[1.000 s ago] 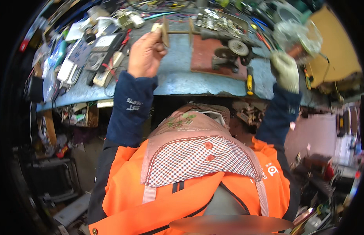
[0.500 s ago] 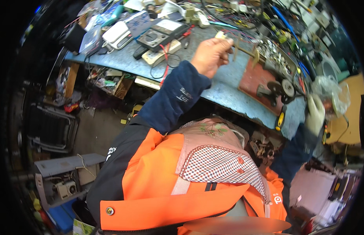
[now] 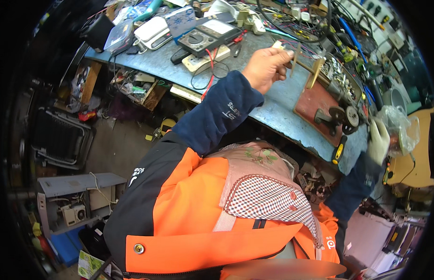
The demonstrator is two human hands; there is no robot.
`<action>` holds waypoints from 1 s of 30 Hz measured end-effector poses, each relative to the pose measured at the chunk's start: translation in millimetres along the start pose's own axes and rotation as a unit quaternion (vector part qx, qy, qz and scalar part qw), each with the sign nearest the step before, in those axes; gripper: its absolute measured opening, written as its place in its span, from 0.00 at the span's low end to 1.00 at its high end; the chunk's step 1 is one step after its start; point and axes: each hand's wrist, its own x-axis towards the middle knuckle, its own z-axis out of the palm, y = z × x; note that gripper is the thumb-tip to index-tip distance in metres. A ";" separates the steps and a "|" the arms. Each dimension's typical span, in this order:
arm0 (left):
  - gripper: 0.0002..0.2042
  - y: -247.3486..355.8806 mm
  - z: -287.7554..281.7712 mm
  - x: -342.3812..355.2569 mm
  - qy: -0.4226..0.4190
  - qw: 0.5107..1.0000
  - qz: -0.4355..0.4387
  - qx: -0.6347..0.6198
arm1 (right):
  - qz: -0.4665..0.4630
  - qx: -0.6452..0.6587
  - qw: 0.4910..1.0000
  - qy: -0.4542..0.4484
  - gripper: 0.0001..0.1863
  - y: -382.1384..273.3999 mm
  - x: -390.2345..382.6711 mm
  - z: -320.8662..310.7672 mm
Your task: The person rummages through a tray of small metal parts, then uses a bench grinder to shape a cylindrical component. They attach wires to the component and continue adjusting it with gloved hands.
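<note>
Closest in, the yellow-handled tool [image 3: 339, 150] lies at the red board's [image 3: 306, 103] near corner; that close to the tabletop's [image 3: 281, 103] edge, a knock could send it down. Right of the board I see the gloved right hand [image 3: 378, 141]; I can't tell whether its fingers grip anything. Between glove and board's middle stands a pale wheel [image 3: 352, 116]; if it spun, loose glove cloth could snag. Past the board's far left corner, the bare left hand [image 3: 265, 70] has its fingers pinched together at the end of a rod [image 3: 305, 66] carrying two plates [image 3: 316, 73]; what's between them is hidden. With that end off the board, a sideways tug might bend the rod. Beyond the board, metal bits [image 3: 339, 74] could scatter if bumped.
</note>
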 end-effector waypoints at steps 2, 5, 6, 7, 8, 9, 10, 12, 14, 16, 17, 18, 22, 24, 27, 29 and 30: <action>0.10 0.7 -0.9 -0.6 0.012 1.000 -0.015 -0.007 | 0.087 0.122 0.987 -0.057 0.14 15.9 -39.1 -25.7; 0.09 3.3 0.9 -0.3 0.020 1.000 -0.012 0.000 | 0.147 0.128 0.961 -0.195 0.15 13.5 -71.4 -31.3; 0.09 2.5 -0.7 1.3 0.013 1.000 -0.011 -0.005 | 0.116 0.026 0.967 -0.227 0.15 1.9 -72.3 -19.3; 0.09 2.6 -0.9 1.0 0.005 1.000 -0.011 -0.006 | 0.156 0.012 0.967 -0.200 0.14 -0.2 -71.5 -2.1; 0.09 3.6 -2.2 -1.1 0.010 1.000 -0.011 -0.003 | 0.189 0.000 0.959 -0.209 0.14 -3.4 -59.8 9.2; 0.09 4.2 -1.2 -1.5 0.009 1.000 -0.014 -0.004 | 0.167 -0.062 0.963 -0.203 0.14 11.6 -45.8 14.1; 0.09 2.4 1.2 1.2 -0.001 1.000 -0.021 -0.012 | 0.149 -0.132 0.961 -0.192 0.13 27.1 -33.2 12.1; 0.10 4.7 -5.2 -2.8 0.010 1.000 -0.010 0.001 | 0.140 0.019 0.988 -0.060 0.13 48.1 -6.4 32.8; 0.10 7.1 -1.6 -1.9 0.009 1.000 -0.020 0.004 | 0.122 0.002 0.992 -0.033 0.14 55.5 1.7 12.6; 0.10 8.9 -1.1 -5.9 0.009 1.000 -0.013 0.006 | 0.056 0.000 0.998 0.035 0.13 -5.1 -9.5 6.0; 0.10 8.5 -1.6 -2.5 0.006 1.000 -0.011 0.000 | 0.079 0.053 0.995 0.018 0.12 -0.2 -23.6 -7.5; 0.10 10.1 -2.8 -0.2 0.017 1.000 -0.006 -0.002 | 0.078 0.098 0.992 -0.020 0.11 0.4 -38.1 -16.0; 0.11 13.1 -16.3 1.7 0.033 0.999 -0.003 0.004 | 0.126 0.025 0.979 -0.157 0.11 -20.7 -84.4 -10.9; 0.10 15.6 -20.5 3.2 0.027 1.000 0.000 0.011 | 0.150 0.011 0.979 -0.141 0.11 -8.0 -80.7 9.1; 0.08 14.4 -16.5 1.8 0.040 0.999 0.003 0.030 | 0.134 -0.030 0.984 -0.116 0.12 26.5 -48.1 31.5; 0.09 6.8 -23.0 1.1 0.072 0.987 -0.004 0.144 | 0.136 -0.048 0.986 -0.086 0.13 11.6 -31.3 36.4; 0.10 -3.2 -36.5 3.3 0.074 0.973 -0.004 0.221 | 0.169 -0.032 0.982 -0.074 0.13 -8.0 -24.2 37.4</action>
